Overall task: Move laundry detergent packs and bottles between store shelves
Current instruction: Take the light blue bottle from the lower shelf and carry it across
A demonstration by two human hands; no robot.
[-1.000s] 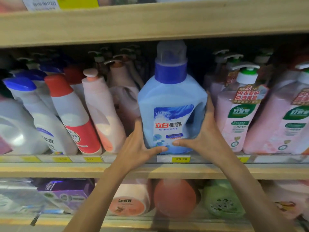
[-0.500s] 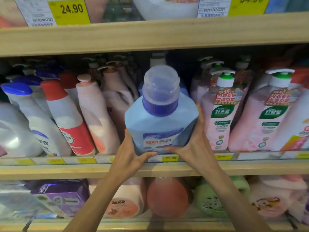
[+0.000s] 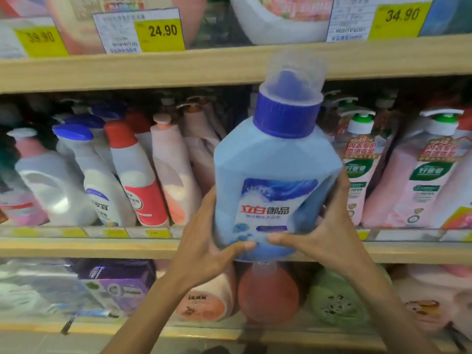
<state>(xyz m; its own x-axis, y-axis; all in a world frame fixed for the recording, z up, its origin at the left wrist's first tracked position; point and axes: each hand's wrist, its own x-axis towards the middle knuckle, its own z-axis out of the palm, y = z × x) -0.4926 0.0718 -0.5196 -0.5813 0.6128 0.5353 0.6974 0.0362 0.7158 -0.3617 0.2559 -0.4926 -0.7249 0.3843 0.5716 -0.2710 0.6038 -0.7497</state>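
Blue bottle (image 3: 277, 175) reads 立白御品 — price tags (image 3: 163, 30) above show 39.90, 24.90, 34.90

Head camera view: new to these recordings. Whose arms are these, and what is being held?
No robot here: a person wears one camera on the head, looking forward and down, so the bare arms rising from below are their own. The left hand and right hand grip the lower sides of a blue detergent bottle, nearly upright, in front of the middle shelf. On that shelf stand a red-capped bottle to the left and pink pump bottles to the right. Yellow price tags sit above.
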